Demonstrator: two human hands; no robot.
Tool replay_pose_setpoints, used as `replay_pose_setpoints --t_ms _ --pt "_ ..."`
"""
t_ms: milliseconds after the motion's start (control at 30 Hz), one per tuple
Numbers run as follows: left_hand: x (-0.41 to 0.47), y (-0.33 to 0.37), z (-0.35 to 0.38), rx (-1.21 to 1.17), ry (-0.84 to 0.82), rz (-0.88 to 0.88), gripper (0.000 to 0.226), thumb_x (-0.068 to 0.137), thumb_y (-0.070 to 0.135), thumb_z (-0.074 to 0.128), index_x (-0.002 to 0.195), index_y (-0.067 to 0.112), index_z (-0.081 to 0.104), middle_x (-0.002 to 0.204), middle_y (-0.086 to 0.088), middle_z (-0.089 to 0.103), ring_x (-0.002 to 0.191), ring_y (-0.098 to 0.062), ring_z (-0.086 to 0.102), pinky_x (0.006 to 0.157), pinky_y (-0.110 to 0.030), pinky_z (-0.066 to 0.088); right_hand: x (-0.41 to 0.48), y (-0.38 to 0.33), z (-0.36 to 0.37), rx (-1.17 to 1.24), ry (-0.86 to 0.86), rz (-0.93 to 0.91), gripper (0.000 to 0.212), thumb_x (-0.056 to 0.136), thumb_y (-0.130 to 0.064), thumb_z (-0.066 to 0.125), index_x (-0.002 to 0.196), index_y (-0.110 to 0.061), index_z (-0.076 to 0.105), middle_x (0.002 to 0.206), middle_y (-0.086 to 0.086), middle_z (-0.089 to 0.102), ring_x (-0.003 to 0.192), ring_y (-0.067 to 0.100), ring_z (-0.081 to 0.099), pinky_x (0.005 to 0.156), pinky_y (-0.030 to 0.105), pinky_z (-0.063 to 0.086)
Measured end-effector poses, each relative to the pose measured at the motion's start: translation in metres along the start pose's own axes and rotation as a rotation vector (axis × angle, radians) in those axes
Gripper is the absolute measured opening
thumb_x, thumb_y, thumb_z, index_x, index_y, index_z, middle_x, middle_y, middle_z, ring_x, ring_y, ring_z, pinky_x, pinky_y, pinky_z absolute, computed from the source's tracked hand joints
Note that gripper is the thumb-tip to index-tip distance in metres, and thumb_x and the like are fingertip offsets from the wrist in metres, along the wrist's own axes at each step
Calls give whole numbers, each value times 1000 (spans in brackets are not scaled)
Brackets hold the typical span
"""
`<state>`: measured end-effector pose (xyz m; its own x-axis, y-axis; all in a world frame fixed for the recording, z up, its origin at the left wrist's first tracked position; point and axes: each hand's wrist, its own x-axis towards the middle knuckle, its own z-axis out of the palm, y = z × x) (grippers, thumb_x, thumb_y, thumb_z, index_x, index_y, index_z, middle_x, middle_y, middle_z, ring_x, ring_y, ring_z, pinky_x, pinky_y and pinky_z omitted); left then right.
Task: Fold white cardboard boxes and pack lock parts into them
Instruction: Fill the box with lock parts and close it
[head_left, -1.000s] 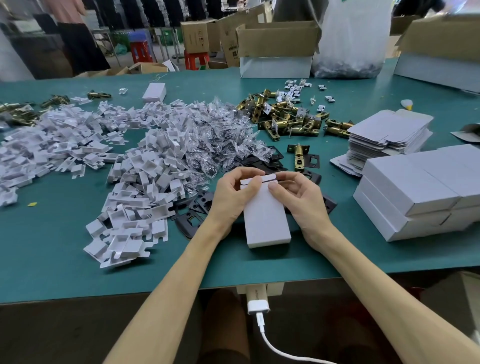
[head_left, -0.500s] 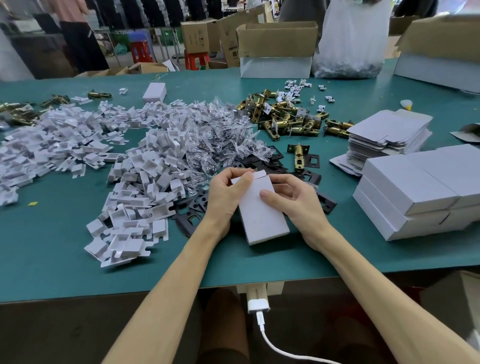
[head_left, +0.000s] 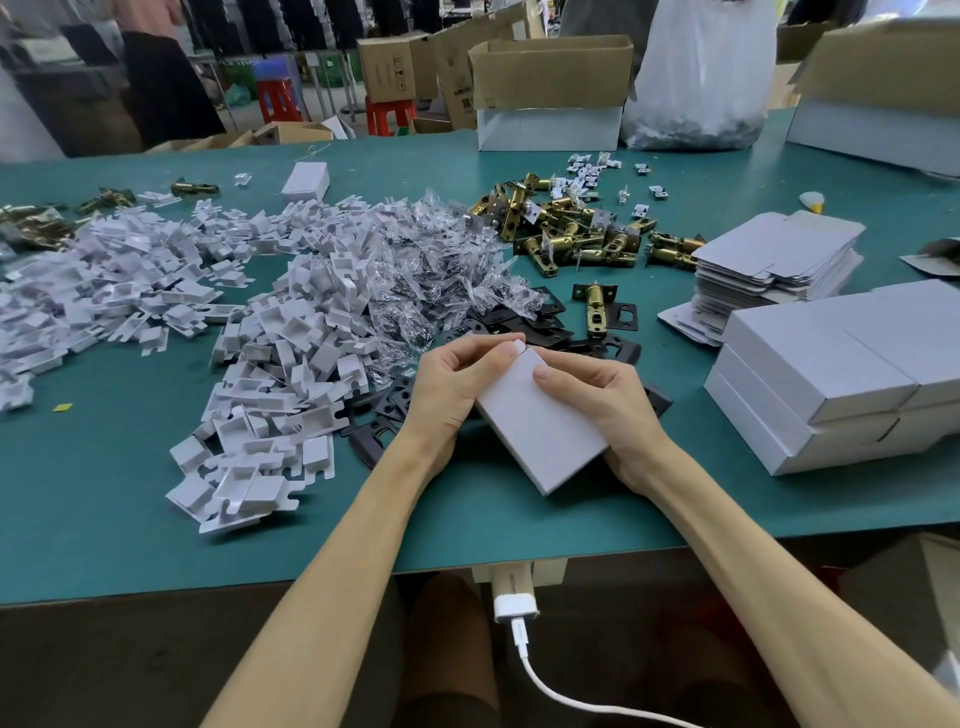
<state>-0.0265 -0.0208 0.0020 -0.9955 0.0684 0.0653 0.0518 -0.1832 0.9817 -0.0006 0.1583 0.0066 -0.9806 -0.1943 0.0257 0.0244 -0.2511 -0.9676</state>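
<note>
Head view, the only one.

White cardboard box (head_left: 540, 421) is in both hands, just above the near part of the green table (head_left: 104, 493), tilted with its far end raised and turned to the left.

Left hand (head_left: 457, 384): fingers curled over the far end, pinching at the end flap. Looks like the flap is being tucked or pressed shut. Whether it's fully seated I can't tell, the fingers cover it.

Right hand (head_left: 608, 400): thumb lies on the top face, the rest wraps the right edge and underside. It's the clamp, so the box doesn't twist while the left works the flap.

Whether the box is filled isn't visible.

Layout makes sense for reach:
- finished boxes (head_left: 831, 374) stacked at the right, near the right hand, for drop-off
- flat box blanks (head_left: 774, 254) just behind them
- brass latch bolts (head_left: 571, 228), black strike plates (head_left: 524, 322) and bagged screws (head_left: 431, 270) dead ahead
- white card inserts (head_left: 260, 374) heaped on the left

Judgement: closing step on this box, and next it goes onto the right stack.
</note>
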Motion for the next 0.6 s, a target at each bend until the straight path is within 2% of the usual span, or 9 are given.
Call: replay_pose_setpoints --t_ms 200,333,500,600 --pt "0 -1 -2 -9 17 1 11 94 16 75 101 13 83 111 -12 78 94 -22 66 89 -46 49 1 2 -2 -53 -1 3 28 98 -14 63 122 -18 76 97 7 78 74 13 69 59 19 52" --pt "0 -1 -1 -4 23 4 16 94 14 74 107 5 80 113 -13 78 93 -20 66 88 -42 50 0 1 -1 -18 -8 -7 27 97 -12 65 122 -14 75 99 8 78 76 15 71 60 21 55" --pt "2 -3 1 16 24 17 20 95 16 74 110 4 80 118 -20 74 96 -25 63 90 -43 46 1 1 -1 -35 97 -23 18 90 -11 74 106 -5 68 92 5 76 77 20 70 61 27 57" --pt "2 -4 -1 24 1 20 20 97 16 71 111 5 80 119 -18 75 97 -26 62 90 -45 45 1 1 -1 -30 107 -11 14 89 -11 75 99 -5 68 89 10 76 73 21 70 59 28 57"
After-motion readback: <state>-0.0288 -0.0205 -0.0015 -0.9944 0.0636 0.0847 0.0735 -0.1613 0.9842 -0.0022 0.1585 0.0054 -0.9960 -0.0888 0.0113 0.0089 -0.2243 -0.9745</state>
